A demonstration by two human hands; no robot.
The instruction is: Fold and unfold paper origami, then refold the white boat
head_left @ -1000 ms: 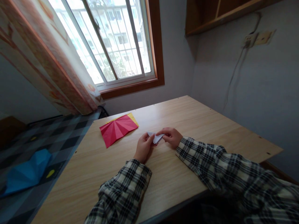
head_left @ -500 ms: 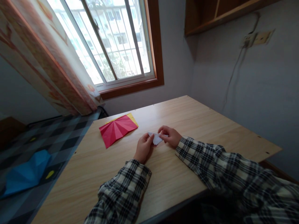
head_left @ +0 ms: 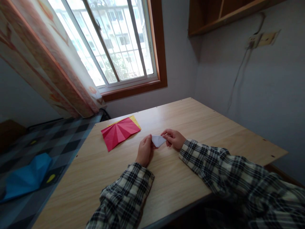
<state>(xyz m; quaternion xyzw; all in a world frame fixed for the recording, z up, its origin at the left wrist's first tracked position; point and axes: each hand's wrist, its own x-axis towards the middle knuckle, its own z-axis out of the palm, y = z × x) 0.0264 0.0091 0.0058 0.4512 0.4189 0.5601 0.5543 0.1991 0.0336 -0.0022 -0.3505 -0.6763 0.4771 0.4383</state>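
Folded paper: I see a small white folded paper piece (head_left: 158,140), triangular with its point toward the near side, held just above the light wooden tabletop (head_left: 190,121), between my 2 hands and roughly at the middle of the table.
Left hand: my left hand (head_left: 144,150) sits at the paper's left edge, its fingers (head_left: 148,140) curled and pinched on that edge; the thumb side touches the paper, and the heel of the hand rests on the wood.
Right hand: my right hand (head_left: 174,138) closes on the paper's right corner, with fingertips (head_left: 166,136) on top of it; the other fingers are curled under, and I cannot tell whether they touch the paper.
Paper versus fingers: the white piece spans the gap between both sets of fingers, its middle bare and its 2 ends covered.
Sleeves: both arms wear a black-and-cream plaid shirt sleeve (head_left: 126,197).
Red sheet: a red creased paper sheet with fan-like folds (head_left: 119,132) lies flat to the left and farther away, apart from the hands, on top of a yellow paper sheet (head_left: 136,121).
Blue sheet: a blue folded paper (head_left: 26,176) lies on the checked dark cover (head_left: 59,140) beside the table.
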